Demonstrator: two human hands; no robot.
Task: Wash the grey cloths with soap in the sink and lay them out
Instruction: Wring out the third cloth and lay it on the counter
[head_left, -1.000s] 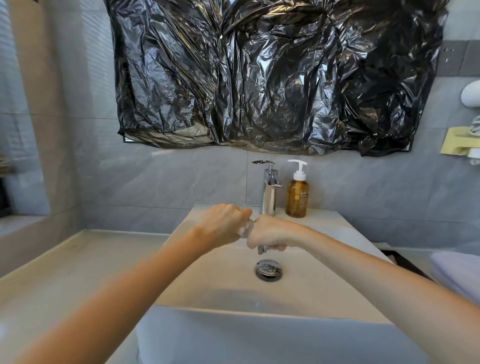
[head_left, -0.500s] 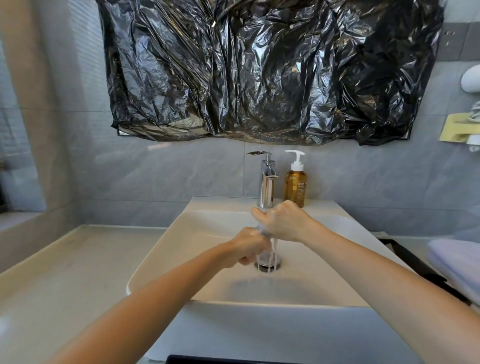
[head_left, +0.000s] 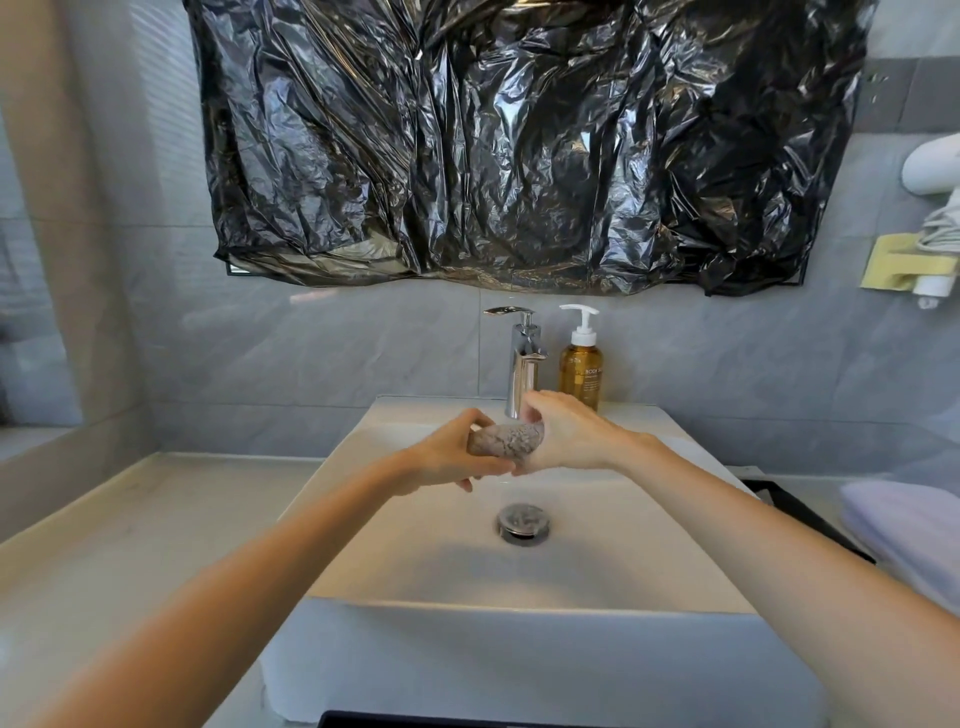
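now, white sink (head_left: 441, 571), metal drain (head_left: 523, 524) at its bottom; above the basin the left hand (head_left: 447, 460) grips one end of a grey cloth (head_left: 511, 440), wadded into a tight mottled roll, the right hand (head_left: 569, 436) curls round the other end; behind, pump bottle (head_left: 581, 369) nearly full of amber soap.

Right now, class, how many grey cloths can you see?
1: the grey cloth is bunched between left hand and right hand above the sink. Others may be hidden.
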